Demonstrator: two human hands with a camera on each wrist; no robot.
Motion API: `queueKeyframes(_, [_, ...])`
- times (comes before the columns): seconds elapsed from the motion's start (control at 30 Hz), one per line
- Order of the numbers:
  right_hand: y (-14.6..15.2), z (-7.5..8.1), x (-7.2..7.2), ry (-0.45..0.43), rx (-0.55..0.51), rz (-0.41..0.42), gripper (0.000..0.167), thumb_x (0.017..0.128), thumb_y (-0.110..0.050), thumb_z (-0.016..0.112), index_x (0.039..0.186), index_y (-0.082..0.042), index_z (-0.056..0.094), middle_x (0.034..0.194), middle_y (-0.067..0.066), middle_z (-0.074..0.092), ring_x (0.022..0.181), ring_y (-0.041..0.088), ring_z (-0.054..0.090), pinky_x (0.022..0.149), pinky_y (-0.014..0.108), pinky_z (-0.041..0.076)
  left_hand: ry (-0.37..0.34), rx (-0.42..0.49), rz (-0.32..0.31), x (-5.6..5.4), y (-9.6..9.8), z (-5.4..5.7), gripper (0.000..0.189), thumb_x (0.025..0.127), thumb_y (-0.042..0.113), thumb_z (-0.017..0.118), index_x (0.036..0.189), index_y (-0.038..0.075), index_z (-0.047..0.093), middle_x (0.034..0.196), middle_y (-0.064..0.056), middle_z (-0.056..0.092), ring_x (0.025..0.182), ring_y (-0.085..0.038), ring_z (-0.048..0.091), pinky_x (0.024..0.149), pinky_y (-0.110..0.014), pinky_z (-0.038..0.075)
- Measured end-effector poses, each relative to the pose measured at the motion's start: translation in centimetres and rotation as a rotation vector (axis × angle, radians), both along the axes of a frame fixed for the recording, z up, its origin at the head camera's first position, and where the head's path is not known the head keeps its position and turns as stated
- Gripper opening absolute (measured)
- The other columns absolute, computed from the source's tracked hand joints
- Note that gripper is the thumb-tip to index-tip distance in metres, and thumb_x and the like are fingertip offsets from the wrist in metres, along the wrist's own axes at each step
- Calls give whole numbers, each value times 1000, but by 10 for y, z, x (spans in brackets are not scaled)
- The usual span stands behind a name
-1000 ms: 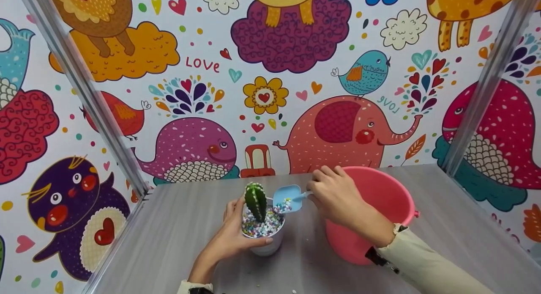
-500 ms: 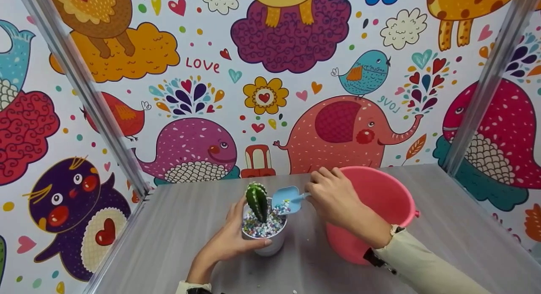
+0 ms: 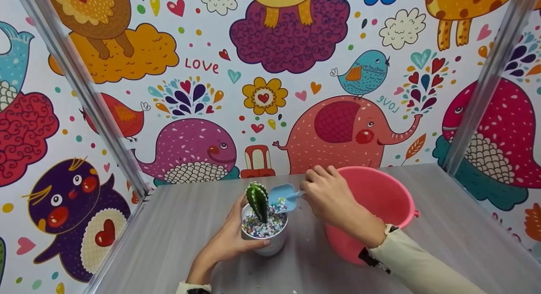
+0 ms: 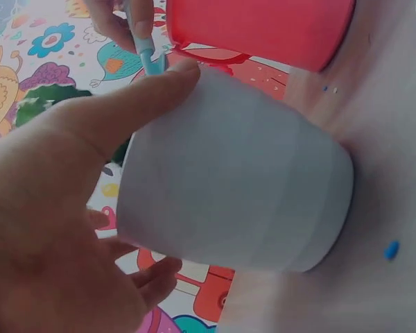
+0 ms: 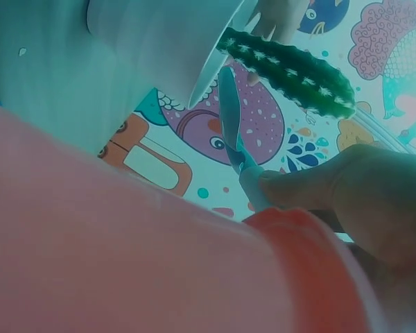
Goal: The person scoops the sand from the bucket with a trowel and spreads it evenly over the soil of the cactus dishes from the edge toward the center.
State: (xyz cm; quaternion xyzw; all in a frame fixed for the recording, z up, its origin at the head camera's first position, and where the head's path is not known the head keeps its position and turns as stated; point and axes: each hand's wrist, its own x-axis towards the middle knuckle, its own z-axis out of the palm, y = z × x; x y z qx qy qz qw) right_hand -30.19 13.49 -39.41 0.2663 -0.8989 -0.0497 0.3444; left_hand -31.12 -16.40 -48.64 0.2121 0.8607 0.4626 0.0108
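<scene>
A small green cactus (image 3: 258, 203) stands in a white flowerpot (image 3: 270, 246), its top covered with multicoloured pebbles (image 3: 264, 228). My left hand (image 3: 230, 239) holds the pot from the left, thumb along the near side and fingers round the back. In the left wrist view the pot's wall (image 4: 236, 173) fills the middle. My right hand (image 3: 331, 196) pinches the handle of a light blue toy shovel (image 3: 287, 192). The shovel's blade carries some pebbles and overlaps the pot's right rim, beside the cactus. In the right wrist view the blade (image 5: 229, 111) is seen edge-on near the rim.
A pink bucket (image 3: 382, 188) stands right of the pot, under my right forearm. Stray pebbles, one of them blue (image 4: 392, 250), lie on the grey wood-grain table (image 3: 169, 226). A wall with cartoon animals (image 3: 262, 129) closes the back, with metal posts (image 3: 101, 116) at the corners.
My right hand and the shovel have shifted slightly left, bringing the blade further over the pot's rim. The pot has moved slightly right in my left hand's hold.
</scene>
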Motion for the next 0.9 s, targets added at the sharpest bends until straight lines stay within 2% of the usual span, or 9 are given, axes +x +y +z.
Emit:
queueKeyframes(0.13, [-1,-3,-2,37,17,-1,19,80,-26,95,92,-17,84,93,3,72,90,23,59,74,36,46,-11,7,-49,-1,0,-1,132,76,48,95,173,27,9,178,-18,24,162,-46,29,126,-76,27])
queueKeyframes(0.2, [-1,-4,-3,40,22,-4,19,79,-26,96,91,-18,84,93,3,72,91,23,59,74,36,46,-15,6,-54,-1,3,-1,130,77,48,95,173,24,10,178,-18,23,161,-46,29,126,-76,27])
queueKeyframes(0.27, [-1,-5,-3,38,23,-8,19,79,-26,96,91,-18,84,93,3,72,91,23,59,75,36,46,-22,3,-27,0,7,-1,130,76,51,96,172,25,12,176,-17,25,160,-45,32,126,-74,29])
queueKeyframes(0.4, [-1,-6,-4,40,18,-10,20,79,-25,96,93,-17,84,95,3,72,92,23,59,75,36,46,-7,-17,65,2,14,-1,131,73,57,97,171,26,16,170,-18,25,154,-45,37,123,-73,36])
queueKeyframes(0.5, [-2,-7,-5,43,17,-7,22,79,-25,96,95,-16,85,95,4,73,92,23,59,75,36,46,3,-25,96,2,16,-1,131,72,57,97,170,24,18,168,-20,27,153,-46,38,122,-74,38])
queueKeyframes(0.73, [-2,-10,-5,67,12,9,21,78,-22,96,94,-15,84,95,4,73,92,23,59,75,36,45,-45,11,55,1,10,3,130,74,54,96,172,28,14,177,-17,27,160,-46,34,125,-76,30])
queueKeyframes(0.9, [-3,-9,-5,90,-3,20,22,78,-21,97,95,-14,84,95,4,72,92,23,58,74,35,43,-32,-2,18,1,10,2,129,76,50,93,173,19,13,176,-19,26,160,-47,31,125,-76,28])
